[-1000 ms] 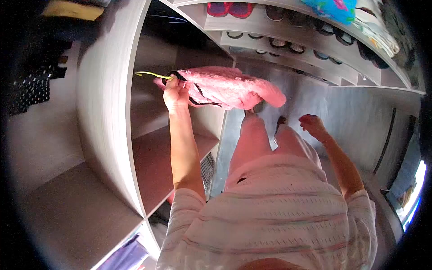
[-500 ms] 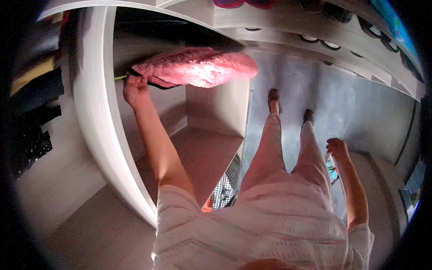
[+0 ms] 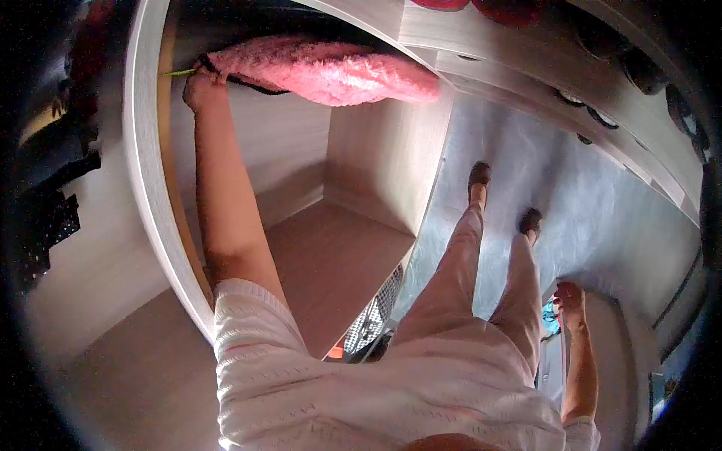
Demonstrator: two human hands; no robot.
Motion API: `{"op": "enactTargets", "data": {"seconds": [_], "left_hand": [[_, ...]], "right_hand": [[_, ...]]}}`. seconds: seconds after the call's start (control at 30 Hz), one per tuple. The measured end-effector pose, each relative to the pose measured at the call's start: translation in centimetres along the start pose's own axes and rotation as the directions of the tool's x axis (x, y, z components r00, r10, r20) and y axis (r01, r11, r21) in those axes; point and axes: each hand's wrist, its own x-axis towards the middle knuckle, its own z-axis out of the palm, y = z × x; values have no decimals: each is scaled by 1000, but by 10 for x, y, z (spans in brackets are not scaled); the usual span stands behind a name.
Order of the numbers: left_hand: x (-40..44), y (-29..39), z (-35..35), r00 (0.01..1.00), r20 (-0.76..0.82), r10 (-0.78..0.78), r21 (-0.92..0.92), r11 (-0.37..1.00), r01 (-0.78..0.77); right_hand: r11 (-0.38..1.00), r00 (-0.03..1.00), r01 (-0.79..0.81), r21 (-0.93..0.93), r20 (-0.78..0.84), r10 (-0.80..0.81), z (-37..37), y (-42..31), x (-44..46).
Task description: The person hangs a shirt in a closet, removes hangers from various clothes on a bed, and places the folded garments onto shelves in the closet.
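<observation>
While the person's white knit top occupies the near position, the right hand (image 3: pixel 570 301) hangs low near a turquoise item (image 3: pixel 551 319), fingers loosely curled and apparently empty. The left arm is extended; the left hand (image 3: pixel 203 89) is closed on the black-edged end of a fluffy pink garment (image 3: pixel 338 71), beside the projecting yellow-green hanger tip (image 3: pixel 179 73). The garment lies sideways across the upper part of an open compartment, above its base board (image 3: pixel 331 244). Farther off, dark footwear (image 3: pixel 645 74) and a red pair (image 3: pixel 508 9) occupy shelves.
</observation>
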Motion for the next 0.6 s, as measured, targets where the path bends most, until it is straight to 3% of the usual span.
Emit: {"op": "enactTargets", "data": {"seconds": [0.07,0.1,0.13,0.17,0.3,0.37,0.5,0.53,0.6], "left_hand": [[12,-3,-6,998,46,-44,-100,994,49],[9,-3,-7,999,41,-17,-26,999,18],[3,2,-5,999,38,11,47,999,-13],[-7,0,-1,999,35,38,118,992,-41],[-35,7,20,997,34,71,109,991,-74],[-16,6,12,996,42,83,65,994,-85],[34,-1,8,994,21,106,75,991,-107],[50,-3,8,993,35,112,89,989,-115],[71,-6,5,991,64,121,118,985,-128]], "right_hand": [[994,997,-57,-93,-65,51,-2,5,8],[987,993,-86,-137,-96,73,1,1,9],[992,998,40,-120,-52,-47,6,3,6],[992,999,10,-125,-42,-15,5,6,11],[989,999,-35,-143,-6,35,13,-3,14],[987,992,-129,-100,-15,128,9,-1,23],[992,992,-127,-24,1,127,-8,26,29],[979,992,-116,-169,-64,107,6,2,15],[998,995,-59,-26,80,61,-11,24,24]]}}
